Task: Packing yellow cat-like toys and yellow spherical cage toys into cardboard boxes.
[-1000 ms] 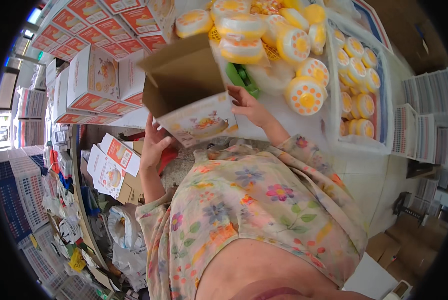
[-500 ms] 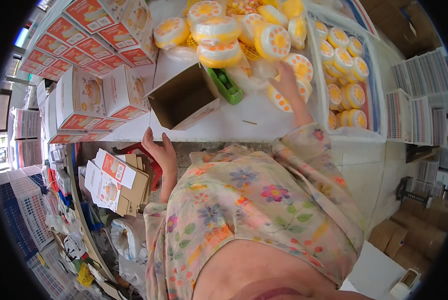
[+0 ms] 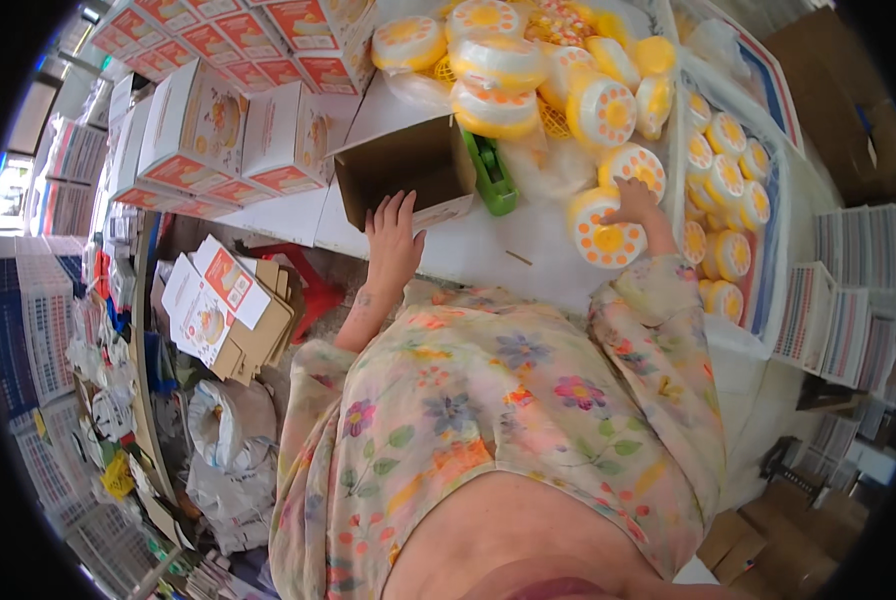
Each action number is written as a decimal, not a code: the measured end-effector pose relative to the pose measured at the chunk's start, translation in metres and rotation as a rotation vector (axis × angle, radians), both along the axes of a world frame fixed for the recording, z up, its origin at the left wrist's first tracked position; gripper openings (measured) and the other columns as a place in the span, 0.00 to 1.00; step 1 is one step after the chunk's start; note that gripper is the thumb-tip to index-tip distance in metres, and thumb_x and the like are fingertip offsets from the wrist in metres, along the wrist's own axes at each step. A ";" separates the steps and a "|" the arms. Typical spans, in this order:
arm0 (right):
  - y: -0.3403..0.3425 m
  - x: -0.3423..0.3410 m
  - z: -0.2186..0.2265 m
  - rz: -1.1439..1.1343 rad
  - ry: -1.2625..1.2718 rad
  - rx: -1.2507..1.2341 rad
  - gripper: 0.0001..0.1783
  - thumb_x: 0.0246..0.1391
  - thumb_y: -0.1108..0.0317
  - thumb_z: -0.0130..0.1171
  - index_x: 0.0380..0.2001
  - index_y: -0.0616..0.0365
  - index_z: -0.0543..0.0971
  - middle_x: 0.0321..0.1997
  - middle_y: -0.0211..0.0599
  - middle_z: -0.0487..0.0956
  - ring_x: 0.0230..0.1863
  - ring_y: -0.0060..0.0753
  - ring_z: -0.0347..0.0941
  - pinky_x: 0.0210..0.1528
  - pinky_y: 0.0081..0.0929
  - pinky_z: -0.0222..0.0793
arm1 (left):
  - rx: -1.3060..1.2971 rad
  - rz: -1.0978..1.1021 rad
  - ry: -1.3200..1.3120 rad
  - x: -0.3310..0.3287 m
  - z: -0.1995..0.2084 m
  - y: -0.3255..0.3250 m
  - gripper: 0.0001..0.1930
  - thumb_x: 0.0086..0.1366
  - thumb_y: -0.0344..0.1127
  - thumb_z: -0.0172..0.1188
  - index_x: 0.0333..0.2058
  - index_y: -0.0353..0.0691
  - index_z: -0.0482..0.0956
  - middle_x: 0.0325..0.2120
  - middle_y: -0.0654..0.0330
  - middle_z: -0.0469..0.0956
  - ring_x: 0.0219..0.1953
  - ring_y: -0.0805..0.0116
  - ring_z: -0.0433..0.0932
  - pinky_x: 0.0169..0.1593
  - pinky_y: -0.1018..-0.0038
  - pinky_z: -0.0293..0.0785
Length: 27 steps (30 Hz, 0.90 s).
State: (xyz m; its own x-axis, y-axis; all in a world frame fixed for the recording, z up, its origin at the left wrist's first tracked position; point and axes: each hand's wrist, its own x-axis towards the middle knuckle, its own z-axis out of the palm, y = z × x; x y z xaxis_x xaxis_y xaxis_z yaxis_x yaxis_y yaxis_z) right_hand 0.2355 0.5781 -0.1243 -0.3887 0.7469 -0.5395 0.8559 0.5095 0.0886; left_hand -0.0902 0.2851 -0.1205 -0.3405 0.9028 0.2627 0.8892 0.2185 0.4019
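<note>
In front of me stands an empty brown-lined carton (image 3: 408, 170), its open mouth tilted toward me. My left hand (image 3: 393, 240) lies at its near rim, fingers stretched out, holding nothing. My right hand (image 3: 640, 207) reaches over two round white-and-yellow items with orange dots, wrapped in clear plastic. Its thumb and fingers are apart, over the nearer item (image 3: 605, 238) and at the lower edge of the farther item (image 3: 636, 168). Whether it presses on either is hard to see. Beside the carton sits a green tape dispenser (image 3: 490, 175).
A heap of similar wrapped items (image 3: 498, 65) lies at the back. More fill a lined crate (image 3: 768, 330) on the right. Printed boxes (image 3: 198, 130) are stacked at the left. Flattened cartons (image 3: 233, 310) lie below the table edge, near a white plastic bag (image 3: 233, 425).
My left hand has moved up and right from the table edge to the carton's rim. My right hand stays by the dotted items, slightly shifted. The whole view has turned a little.
</note>
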 end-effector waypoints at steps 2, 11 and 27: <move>-0.009 0.002 -0.004 0.040 0.003 -0.045 0.57 0.25 0.42 0.72 0.60 0.55 0.61 0.55 0.52 0.67 0.58 0.47 0.63 0.58 0.40 0.60 | -0.027 0.018 0.026 -0.005 -0.007 -0.004 0.32 0.51 0.31 0.61 0.56 0.43 0.62 0.51 0.55 0.66 0.54 0.54 0.64 0.59 0.51 0.53; -0.054 0.013 -0.029 -0.019 0.476 -0.411 0.48 0.28 0.47 0.72 0.53 0.60 0.67 0.51 0.50 0.71 0.52 0.46 0.69 0.55 0.35 0.63 | -0.097 0.023 0.057 -0.003 -0.021 -0.011 0.29 0.51 0.34 0.62 0.53 0.44 0.65 0.44 0.60 0.71 0.50 0.62 0.67 0.58 0.49 0.52; -0.081 -0.168 0.139 0.203 1.454 -0.819 0.50 0.29 0.59 0.74 0.58 0.55 0.62 0.56 0.35 0.65 0.60 0.29 0.59 0.60 0.27 0.55 | -0.109 -0.023 0.112 0.007 -0.033 -0.009 0.26 0.51 0.33 0.61 0.51 0.41 0.67 0.46 0.56 0.70 0.52 0.58 0.66 0.59 0.48 0.52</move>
